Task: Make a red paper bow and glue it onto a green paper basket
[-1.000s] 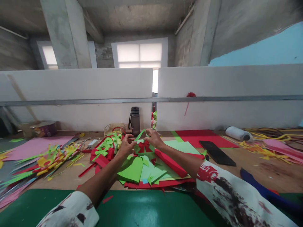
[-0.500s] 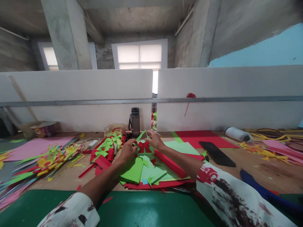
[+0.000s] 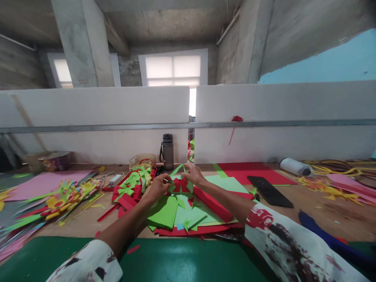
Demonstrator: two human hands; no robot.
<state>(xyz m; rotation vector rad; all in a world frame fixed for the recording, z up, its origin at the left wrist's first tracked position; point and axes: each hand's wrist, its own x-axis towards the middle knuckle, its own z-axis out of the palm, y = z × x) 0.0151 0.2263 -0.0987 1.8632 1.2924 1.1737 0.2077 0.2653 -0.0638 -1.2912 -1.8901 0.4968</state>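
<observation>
A small green paper bag (image 3: 181, 190) with a red bow-like paper shape (image 3: 179, 183) on its front is between my hands. A thin light-green paper strip (image 3: 177, 169) rises from its top like a handle. My left hand (image 3: 160, 185) pinches the bag's left edge, fingers closed. At the upper right, my right hand (image 3: 193, 174) is closed at the strip and the bag's corner; its fingertips are partly hidden. Below the bag lie a folded bright-green paper piece (image 3: 163, 213), pale-green paper pieces (image 3: 188, 215) and a folded red strip (image 3: 213, 204).
Left of my hands sits a pile of red and green paper pieces (image 3: 133, 182), with a dark bottle (image 3: 168, 152) behind it. Yellow paper flowers (image 3: 63, 201) lie farther left. A black phone-like slab (image 3: 269, 191), red sheets (image 3: 243, 172) and a white roll (image 3: 295, 166) are to the right.
The paper bag has shifted slightly to the right and tilted, and its strip handle sits a little lower. Both hands keep nearly the same place.
</observation>
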